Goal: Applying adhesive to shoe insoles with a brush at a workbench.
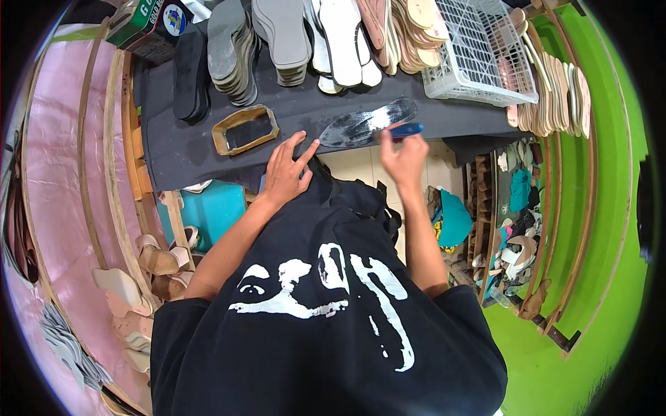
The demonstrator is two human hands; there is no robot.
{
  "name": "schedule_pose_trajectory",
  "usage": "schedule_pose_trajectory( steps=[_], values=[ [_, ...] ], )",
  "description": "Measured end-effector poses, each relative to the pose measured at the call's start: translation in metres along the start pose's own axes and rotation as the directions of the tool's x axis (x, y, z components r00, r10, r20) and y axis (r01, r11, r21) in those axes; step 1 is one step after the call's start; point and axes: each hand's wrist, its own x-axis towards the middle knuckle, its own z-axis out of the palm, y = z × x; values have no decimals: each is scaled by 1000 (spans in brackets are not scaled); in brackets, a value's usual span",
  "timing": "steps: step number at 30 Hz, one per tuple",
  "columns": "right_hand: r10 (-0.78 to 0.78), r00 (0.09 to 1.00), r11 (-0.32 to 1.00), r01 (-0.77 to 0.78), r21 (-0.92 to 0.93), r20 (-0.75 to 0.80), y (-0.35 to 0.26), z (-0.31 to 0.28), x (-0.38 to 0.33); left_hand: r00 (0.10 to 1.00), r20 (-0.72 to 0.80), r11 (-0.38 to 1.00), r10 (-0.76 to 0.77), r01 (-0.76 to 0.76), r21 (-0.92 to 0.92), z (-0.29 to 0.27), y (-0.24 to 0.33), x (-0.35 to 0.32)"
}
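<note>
The dark shoe sole, shiny with wet glue, lies on the black bench top just ahead of both hands, its long axis running from the left fingertips up and away to the right. The left hand rests flat, fingers spread, index tip touching the sole's near end. The right hand has its fingers closed around a blue-handled brush laid across the sole's middle.

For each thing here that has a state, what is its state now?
Left hand: open, fingers spread, resting at the table edge.
Right hand: shut on the brush.
Brush: held, touching the sole.
Sole: flat on the table, wet and shiny.
Glue tray: open, dark inside.
Basket: on the table; contents cannot be told.
Insole stacks: piled, leaning.
</note>
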Motion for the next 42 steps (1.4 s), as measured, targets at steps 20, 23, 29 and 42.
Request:
schedule_pose_trajectory(
  steps=[20, 23, 29, 42],
  values=[
    [-150, 988, 984, 146, 98, 31, -35, 47, -1, 996, -79, 999, -32, 32, -9, 9, 0, -1],
    [-212, 969, 975, 200, 102, 129, -34, 46, -2, 996, -85, 999, -39, 38, -11, 10, 0, -1],
    [-114, 993, 993, 113, 34, 30, -22, 41, 22, 996, -86, 999, -41, 38, -28, 9, 3, 1],
    [-120, 988, 985, 107, 134, 94, -30, 59, 2, 995, -81, 999, -53, 51, -18, 9, 2, 2]
  ],
)
